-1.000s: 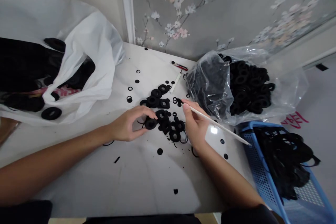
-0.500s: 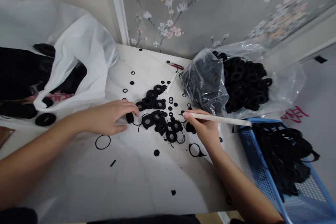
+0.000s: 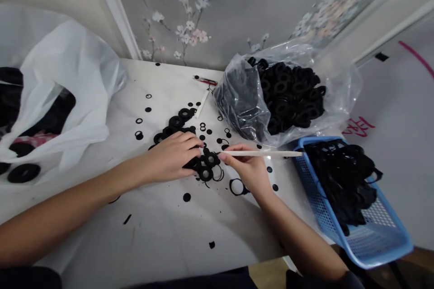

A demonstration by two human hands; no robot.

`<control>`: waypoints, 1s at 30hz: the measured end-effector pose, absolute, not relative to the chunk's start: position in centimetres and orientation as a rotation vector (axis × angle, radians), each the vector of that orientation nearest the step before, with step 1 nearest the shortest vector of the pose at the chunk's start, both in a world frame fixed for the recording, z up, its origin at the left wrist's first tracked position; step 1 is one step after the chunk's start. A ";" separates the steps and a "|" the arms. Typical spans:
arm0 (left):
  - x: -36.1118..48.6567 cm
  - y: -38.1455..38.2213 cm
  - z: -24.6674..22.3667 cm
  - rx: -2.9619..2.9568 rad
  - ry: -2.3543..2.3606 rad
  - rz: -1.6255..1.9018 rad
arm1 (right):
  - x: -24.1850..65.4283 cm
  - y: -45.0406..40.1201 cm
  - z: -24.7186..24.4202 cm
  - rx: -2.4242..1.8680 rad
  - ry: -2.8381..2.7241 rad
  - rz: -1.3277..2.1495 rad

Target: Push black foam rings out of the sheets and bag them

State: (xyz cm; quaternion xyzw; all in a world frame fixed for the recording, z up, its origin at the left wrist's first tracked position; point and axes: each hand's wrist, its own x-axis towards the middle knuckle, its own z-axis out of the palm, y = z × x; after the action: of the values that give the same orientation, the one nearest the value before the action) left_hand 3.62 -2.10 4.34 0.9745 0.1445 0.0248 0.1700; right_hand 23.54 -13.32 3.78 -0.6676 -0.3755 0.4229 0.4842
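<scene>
My right hand (image 3: 249, 169) pinches a long white pencil-like stick (image 3: 267, 153), which lies nearly level and points left. Its dark tip reaches the right side of a pile of black rings (image 3: 205, 173). Over the middle of that pile, my left hand (image 3: 174, 156) has its fingers and thumb curled around a black ring (image 3: 193, 163), which is partly covered. Further rings (image 3: 176, 121) run up and away behind my left hand. Thin black loops and small discs lie near both hands, among them a squarish piece with a hole (image 3: 237, 187).
On the right, a clear plastic bag (image 3: 239, 99) full of black rings stands behind a blue basket (image 3: 369, 259) of black scraps. A white bag (image 3: 84, 63) with black pieces is at left. A red cutter (image 3: 207, 81) and another white stick (image 3: 202, 104) lie at the back.
My left hand has moved right, onto the ring pile and closer to my right hand. The view has shifted to the right; the stick stays in my right hand.
</scene>
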 end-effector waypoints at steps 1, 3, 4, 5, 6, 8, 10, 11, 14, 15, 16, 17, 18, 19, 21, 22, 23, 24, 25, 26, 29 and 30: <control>3.5 -2.1 4.4 2.745 0.410 0.134 | 23.4 -13.3 3.6 -1.574 -0.901 1.066; 3.3 -2.2 4.3 2.697 0.441 0.267 | 22.9 -13.3 3.3 -1.433 -0.894 1.170; 3.1 -2.4 4.3 2.681 0.456 0.322 | 22.7 -13.3 3.1 -1.360 -0.903 1.223; 3.0 -2.6 4.2 2.674 0.467 0.364 | 22.4 -13.3 2.9 -1.302 -0.917 1.262; 3.0 -2.8 4.2 2.672 0.477 0.396 | 22.2 -13.4 2.7 -1.268 -0.939 1.290; 2.9 -3.1 4.1 2.668 0.498 0.436 | 21.9 -13.5 2.4 -1.260 -0.973 1.300; 3.0 -3.2 4.1 2.650 0.541 0.452 | 21.8 -13.6 2.3 -1.280 -0.978 1.287; 3.0 -3.3 4.1 2.636 0.561 0.458 | 21.7 -13.7 2.2 -1.291 -0.980 1.286; 2.9 -3.3 4.1 2.593 0.601 0.473 | 21.7 -13.7 2.1 -1.331 -1.003 1.279; 2.9 -3.4 4.1 2.587 0.605 0.480 | 21.8 -13.7 2.1 -1.352 -1.028 1.256; 3.0 -3.5 4.1 2.584 0.603 0.481 | 21.8 -13.8 2.1 -1.374 -1.064 1.214; 3.0 -3.6 4.2 2.583 0.601 0.475 | 21.8 -13.8 2.1 -1.392 -1.109 1.158; 3.0 -3.7 4.2 2.578 0.610 0.461 | 21.8 -13.9 2.0 -1.403 -1.161 1.096; 3.1 -3.9 4.2 2.558 0.629 0.432 | 21.7 -14.0 2.0 -1.405 -1.216 1.039; 3.3 -4.1 4.3 2.455 0.697 0.354 | 21.7 -14.2 2.0 -1.376 -1.308 0.946; 3.4 -4.2 4.3 2.373 0.740 0.311 | 21.7 -14.2 2.0 -1.349 -1.346 0.909; 3.5 -4.2 4.4 2.285 0.781 0.267 | 21.8 -14.3 1.9 -1.323 -1.382 0.872; 3.6 -4.3 4.4 2.198 0.812 0.222 | 21.8 -14.3 1.9 -1.303 -1.415 0.835; 3.7 -4.3 4.5 2.124 0.838 0.187 | 21.9 -14.3 1.9 -1.287 -1.446 0.800; 3.8 -4.3 4.5 2.068 0.861 0.167 | 22.0 -14.3 1.8 -1.274 -1.476 0.771; 3.9 -4.6 4.5 1.982 0.901 0.184 | 21.9 -14.2 1.7 -1.286 -1.562 0.700; 3.9 -4.8 4.5 1.970 0.922 0.214 | 21.8 -14.2 1.7 -1.311 -1.588 0.669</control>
State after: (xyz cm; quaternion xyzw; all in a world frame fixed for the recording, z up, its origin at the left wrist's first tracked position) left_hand 3.88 -4.85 4.52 0.8004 0.3747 0.0871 0.4598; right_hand 21.84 -14.18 1.70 -0.5348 -0.6479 0.2729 0.4688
